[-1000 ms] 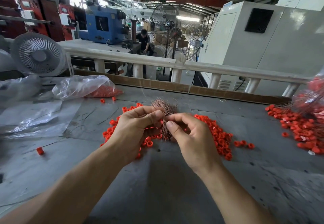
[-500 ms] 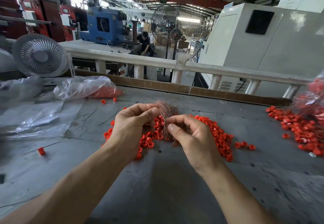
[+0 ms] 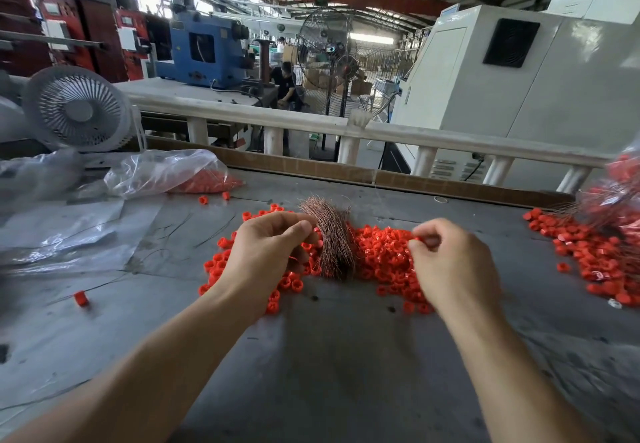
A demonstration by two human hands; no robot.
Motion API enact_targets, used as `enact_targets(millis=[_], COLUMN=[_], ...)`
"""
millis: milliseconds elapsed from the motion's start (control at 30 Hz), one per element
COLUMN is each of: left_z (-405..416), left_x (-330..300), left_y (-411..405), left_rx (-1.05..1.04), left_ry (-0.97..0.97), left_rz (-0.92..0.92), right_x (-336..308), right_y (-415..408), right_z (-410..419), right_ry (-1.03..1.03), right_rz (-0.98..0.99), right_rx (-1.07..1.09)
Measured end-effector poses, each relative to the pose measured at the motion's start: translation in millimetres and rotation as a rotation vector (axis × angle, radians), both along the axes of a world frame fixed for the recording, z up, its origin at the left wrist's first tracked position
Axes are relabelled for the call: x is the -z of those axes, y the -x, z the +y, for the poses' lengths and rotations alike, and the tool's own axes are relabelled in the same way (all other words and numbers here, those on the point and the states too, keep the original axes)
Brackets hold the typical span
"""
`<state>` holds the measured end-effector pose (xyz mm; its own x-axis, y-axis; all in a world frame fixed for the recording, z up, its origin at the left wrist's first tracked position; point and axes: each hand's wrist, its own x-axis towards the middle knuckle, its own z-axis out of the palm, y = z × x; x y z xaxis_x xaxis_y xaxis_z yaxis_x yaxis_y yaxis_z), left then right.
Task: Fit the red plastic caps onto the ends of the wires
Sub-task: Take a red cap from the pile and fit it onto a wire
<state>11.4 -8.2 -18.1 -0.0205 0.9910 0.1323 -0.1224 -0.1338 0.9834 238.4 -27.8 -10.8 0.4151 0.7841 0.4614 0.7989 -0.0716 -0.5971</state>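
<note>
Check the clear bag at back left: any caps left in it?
Yes. The clear bag lies slumped on the table, with red caps showing through its right end.

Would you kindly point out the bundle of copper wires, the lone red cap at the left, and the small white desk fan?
bundle of copper wires (image 3: pixel 334 234), head view, middle of the strands.
lone red cap (image 3: pixel 81 298), head view, its side wall.
white desk fan (image 3: pixel 78 110), head view, centre hub of the grille.

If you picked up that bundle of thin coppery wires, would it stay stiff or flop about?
The wire bundle would probably flop and splay: its strands are hair-thin and already fan out at the top. It likely weighs little. Loose strands might slip free, since nothing visibly ties them.
</note>
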Motion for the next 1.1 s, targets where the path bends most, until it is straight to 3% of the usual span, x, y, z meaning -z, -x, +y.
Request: enact_targets(millis=[300,600,700,800,933,1100], left_z=[-1.1,5.2,5.5,4.8,3.5,1.6], left_x=[4.5,7.2,8.3,9.5,9.9,10.8], left_y=[-0.5,6.2,7.4,5.7,4.3,1.4], left_rx=[-0.029,-0.065,-0.063,-0.083,-0.121,-0.114], left_ry=[-0.095,-0.118,-0.139,-0.18,-0.238,-0.296], left_rz=[0.22,0.29,0.334,0.419,0.67,0.802], right_x=[-5.2,-5.2,-3.7,0.2,12.8,17.8], right_y=[-56.9,-60.7,-44.5,-10.9,31.7,44.7], right_z=[1.4,3.2,3.1,1.6,-0.3,0.4], right_ry=[0.425,0.514,0.337,0.127,0.122,0.108], right_rz=[-0.035,-0.113,-0.142,0.003,-0.039,-0.228], right_rx=[0.331,0.353,0.244,-0.034,-0.336,-0.348])
